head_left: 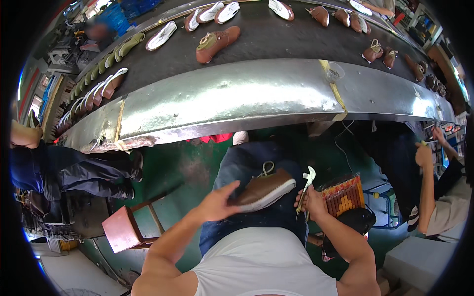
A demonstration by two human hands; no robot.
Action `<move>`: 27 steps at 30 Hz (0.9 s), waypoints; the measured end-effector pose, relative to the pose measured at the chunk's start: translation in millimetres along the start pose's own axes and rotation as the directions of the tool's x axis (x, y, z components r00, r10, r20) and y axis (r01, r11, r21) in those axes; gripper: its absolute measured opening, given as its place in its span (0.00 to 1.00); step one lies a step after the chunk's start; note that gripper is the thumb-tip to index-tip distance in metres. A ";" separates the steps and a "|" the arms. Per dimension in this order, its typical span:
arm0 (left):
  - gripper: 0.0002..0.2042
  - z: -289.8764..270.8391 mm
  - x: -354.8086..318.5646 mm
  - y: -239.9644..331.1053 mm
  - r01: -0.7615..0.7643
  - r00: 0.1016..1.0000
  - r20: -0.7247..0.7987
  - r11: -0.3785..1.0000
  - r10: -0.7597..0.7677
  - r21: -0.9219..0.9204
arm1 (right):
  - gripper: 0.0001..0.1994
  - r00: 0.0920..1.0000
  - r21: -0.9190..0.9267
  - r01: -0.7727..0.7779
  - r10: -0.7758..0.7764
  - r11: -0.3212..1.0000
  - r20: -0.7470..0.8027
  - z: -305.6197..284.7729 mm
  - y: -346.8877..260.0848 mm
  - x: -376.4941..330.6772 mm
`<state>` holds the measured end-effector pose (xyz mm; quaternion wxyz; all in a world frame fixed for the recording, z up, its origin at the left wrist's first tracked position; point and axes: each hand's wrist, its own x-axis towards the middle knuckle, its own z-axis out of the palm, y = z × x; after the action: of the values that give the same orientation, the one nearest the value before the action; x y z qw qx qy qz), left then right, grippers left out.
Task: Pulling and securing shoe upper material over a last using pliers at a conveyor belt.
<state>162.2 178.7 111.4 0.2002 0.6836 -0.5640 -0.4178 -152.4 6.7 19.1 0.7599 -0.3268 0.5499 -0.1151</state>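
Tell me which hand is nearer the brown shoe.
Left. The left hand grips the brown shoe at its heel; the right hand holds a tool just beside its toe.

Left hand [217, 201] gripping a brown shoe [264, 189] over the lap, sole turned right. Right hand [311, 201] closed around a metal tool [306, 183], tip just beside the sole. Ahead, a curved conveyor belt [276, 37] carrying brown and white shoes [216, 42]. Red stool [126, 228] at lower left.
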 end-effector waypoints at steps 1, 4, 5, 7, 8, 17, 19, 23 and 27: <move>0.47 14.3 11.7 5.1 -0.250 0.964 0.000 0.906 0.266 0.342 | 0.27 1.000 0.022 0.010 -0.010 1.000 0.010 0.0 0.5 -1.6; 0.47 47.8 70.5 24.8 -0.258 0.965 0.038 0.901 0.261 0.350 | 0.27 1.000 0.005 0.004 -0.004 1.000 -0.003 0.5 -0.7 -3.0; 0.46 49.2 95.9 29.9 -0.244 0.970 0.090 0.920 0.228 0.306 | 0.27 1.000 0.001 0.006 -0.006 1.000 0.001 1.8 -2.3 -3.1; 0.44 39.6 129.6 74.0 -0.006 0.966 0.247 0.952 -0.073 0.305 | 0.26 0.999 -0.010 -0.023 0.023 1.000 -0.030 1.8 -3.5 -6.2; 0.44 43.4 139.7 72.1 -0.007 0.966 0.248 0.953 -0.072 0.304 | 0.26 0.999 -0.011 -0.024 0.023 1.000 -0.032 1.4 -3.7 -8.3; 0.41 38.8 120.0 35.3 -0.258 0.965 -0.203 0.437 0.168 -0.862 | 0.13 0.916 -0.056 0.373 -0.358 0.926 0.182 13.6 -43.1 -55.5; 0.41 34.9 111.9 37.0 -0.247 0.968 -0.191 0.495 0.162 -0.833 | 0.14 0.929 -0.214 0.357 -0.321 0.909 0.183 18.4 -42.2 -67.7; 0.35 33.8 106.3 38.5 -0.211 0.976 -0.142 0.583 0.163 -0.785 | 0.13 0.876 -0.562 0.476 -0.305 0.676 0.374 39.3 -53.7 -97.4; 0.31 41.1 108.0 31.9 -0.264 0.963 -0.170 0.632 0.207 -0.728 | 0.14 0.862 -0.554 0.485 -0.265 0.676 0.432 52.2 -71.6 -99.3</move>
<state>111.7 76.4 74.4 0.5343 0.4764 -0.4207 -0.5573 -128.3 24.7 148.7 0.6365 -0.6893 0.3456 -0.0200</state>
